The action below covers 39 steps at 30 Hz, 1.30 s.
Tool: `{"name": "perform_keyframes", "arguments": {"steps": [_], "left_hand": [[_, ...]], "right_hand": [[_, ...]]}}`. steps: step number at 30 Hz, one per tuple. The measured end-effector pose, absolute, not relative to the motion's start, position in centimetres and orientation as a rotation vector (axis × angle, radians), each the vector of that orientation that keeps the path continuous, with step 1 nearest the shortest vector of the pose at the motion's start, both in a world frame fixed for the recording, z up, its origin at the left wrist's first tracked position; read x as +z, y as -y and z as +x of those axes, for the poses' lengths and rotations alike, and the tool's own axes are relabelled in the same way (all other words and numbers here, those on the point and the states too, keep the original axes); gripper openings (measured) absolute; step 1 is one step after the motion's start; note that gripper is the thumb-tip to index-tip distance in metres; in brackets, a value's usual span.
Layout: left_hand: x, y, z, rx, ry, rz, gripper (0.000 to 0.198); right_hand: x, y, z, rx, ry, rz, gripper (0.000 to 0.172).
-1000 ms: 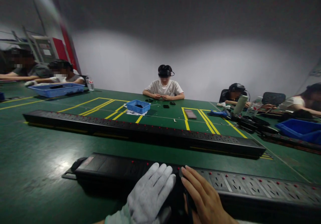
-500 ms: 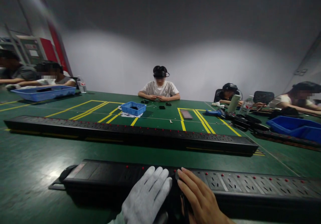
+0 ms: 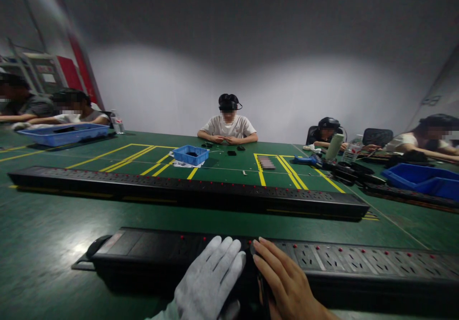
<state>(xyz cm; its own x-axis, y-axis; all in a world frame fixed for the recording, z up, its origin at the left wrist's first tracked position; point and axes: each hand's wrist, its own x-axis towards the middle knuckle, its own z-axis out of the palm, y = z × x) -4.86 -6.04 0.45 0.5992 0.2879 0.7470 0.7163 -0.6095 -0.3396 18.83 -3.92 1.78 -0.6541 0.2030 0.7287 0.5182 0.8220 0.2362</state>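
Note:
A long black power strip (image 3: 143,250) with rows of sockets and small red lights lies across the table in front of me. My left hand (image 3: 211,279), in a white glove, rests flat on its top with the fingers stretched out. Beside it my right hand (image 3: 283,277) is bare, its fingers extended over the strip and close together. Between the two hands is something dark; its shape is too shadowed to name, and I cannot tell whether either palm touches it. Farther off, a second black power strip (image 3: 201,193) lies roughly parallel.
A small blue bin (image 3: 191,154) sits on white paper mid-table. Larger blue trays stand left (image 3: 68,136) and right (image 3: 423,179). A green bottle (image 3: 334,148) and a water bottle (image 3: 353,149) stand at the right. Several people sit around the green table (image 3: 43,229).

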Motion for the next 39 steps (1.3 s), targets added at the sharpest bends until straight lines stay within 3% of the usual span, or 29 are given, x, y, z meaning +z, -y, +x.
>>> {"name": "perform_keyframes", "arguments": {"steps": [39], "left_hand": [[0.5, 6.2, -4.7, -0.861, 0.797, -2.193, 0.047]], "right_hand": [[1.7, 3.9, 19.0, -0.543, 2.273, -0.553, 0.051]]}}
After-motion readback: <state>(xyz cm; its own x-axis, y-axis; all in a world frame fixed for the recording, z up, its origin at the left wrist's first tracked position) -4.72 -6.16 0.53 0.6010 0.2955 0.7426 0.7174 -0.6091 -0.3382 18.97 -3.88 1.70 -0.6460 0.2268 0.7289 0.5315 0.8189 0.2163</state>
